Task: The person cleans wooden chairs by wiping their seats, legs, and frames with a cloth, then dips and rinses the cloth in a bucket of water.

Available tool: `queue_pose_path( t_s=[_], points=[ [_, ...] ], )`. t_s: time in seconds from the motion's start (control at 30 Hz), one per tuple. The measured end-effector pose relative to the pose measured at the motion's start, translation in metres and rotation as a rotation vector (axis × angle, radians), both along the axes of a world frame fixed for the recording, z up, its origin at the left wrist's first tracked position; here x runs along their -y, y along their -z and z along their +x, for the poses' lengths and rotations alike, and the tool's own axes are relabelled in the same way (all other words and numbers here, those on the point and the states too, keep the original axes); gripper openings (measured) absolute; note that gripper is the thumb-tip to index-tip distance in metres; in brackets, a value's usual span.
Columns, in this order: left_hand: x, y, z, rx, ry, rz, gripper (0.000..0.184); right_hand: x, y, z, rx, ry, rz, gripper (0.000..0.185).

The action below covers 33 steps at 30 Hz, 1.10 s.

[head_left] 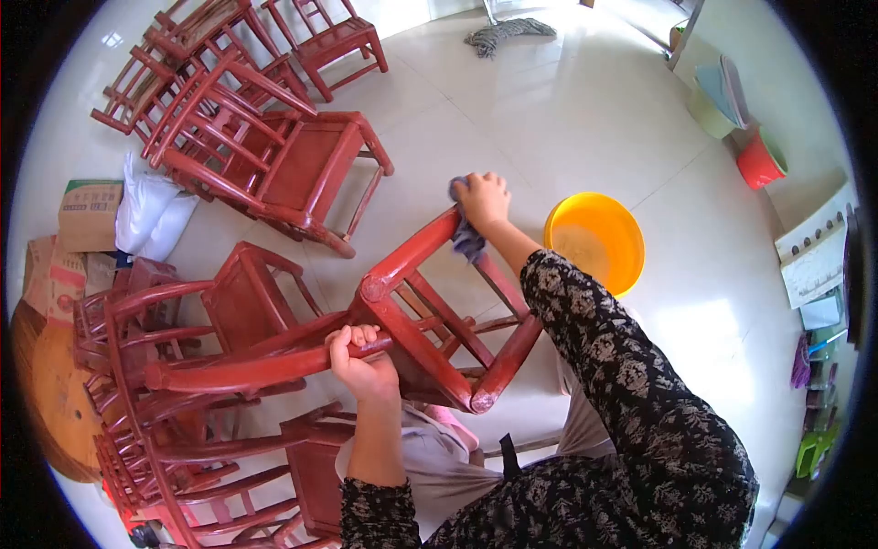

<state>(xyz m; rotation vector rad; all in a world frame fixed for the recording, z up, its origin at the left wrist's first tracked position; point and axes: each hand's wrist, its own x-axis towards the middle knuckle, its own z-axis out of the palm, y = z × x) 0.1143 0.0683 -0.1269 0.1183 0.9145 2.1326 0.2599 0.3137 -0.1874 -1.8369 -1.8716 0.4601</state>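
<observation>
A red wooden chair (409, 258) is tipped over in front of me, its legs and crossbars facing up and right. My left hand (363, 359) is wrapped round a red rail of it, lower left of centre. At the far end of a chair leg, my right hand (485, 198) presses a dark grey-blue cloth (469, 240) against the wood. Part of the cloth hangs below the fingers. Right of my right forearm, a yellow basin (596, 240) stands on the tiled floor.
More red chairs (315, 165) crowd the upper left and lower left. Cardboard boxes (90, 218) and a white bag (151, 215) lie at the left. A grey mop head (508, 35) rests on the floor at the top. A red bucket (763, 161) is by the right wall.
</observation>
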Motion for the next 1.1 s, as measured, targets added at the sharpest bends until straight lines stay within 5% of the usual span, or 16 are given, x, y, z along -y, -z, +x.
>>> queue_pose_path(
  t_s=[0.33, 0.6, 0.7, 0.77, 0.83, 0.9, 0.93, 1.1],
  points=[
    [-0.001, -0.010, 0.007, -0.006, -0.028, -0.048, 0.011, -0.015, 0.015, -0.004, -0.863, 0.770, -0.367, 0.039],
    [0.002, -0.001, 0.002, 0.026, -0.001, -0.002, 0.013, 0.012, 0.004, 0.023, -0.387, 0.340, -0.435, 0.038],
    [0.000, 0.003, 0.001, 0.049, 0.005, 0.007, 0.014, 0.027, 0.038, 0.032, -0.252, 0.243, -0.350, 0.033],
    [0.001, 0.003, 0.002, 0.049, 0.008, 0.013, 0.014, 0.022, 0.076, 0.042, 0.234, -0.395, -0.398, 0.029],
    [0.003, 0.002, 0.001, 0.087, -0.002, -0.001, 0.014, 0.034, 0.028, 0.043, 0.095, -0.284, -0.405, 0.026],
    [0.003, 0.001, -0.001, 0.070, 0.007, 0.004, 0.014, 0.032, 0.027, 0.043, -0.476, 0.007, -0.286, 0.027],
    [0.003, 0.002, 0.000, 0.058, 0.018, 0.017, 0.014, 0.031, 0.029, 0.038, -0.850, 0.149, -0.441, 0.033],
    [0.001, 0.005, -0.001, 0.047, 0.008, 0.004, 0.015, 0.074, 0.015, 0.004, -0.267, 0.083, -0.061, 0.046]
  ],
)
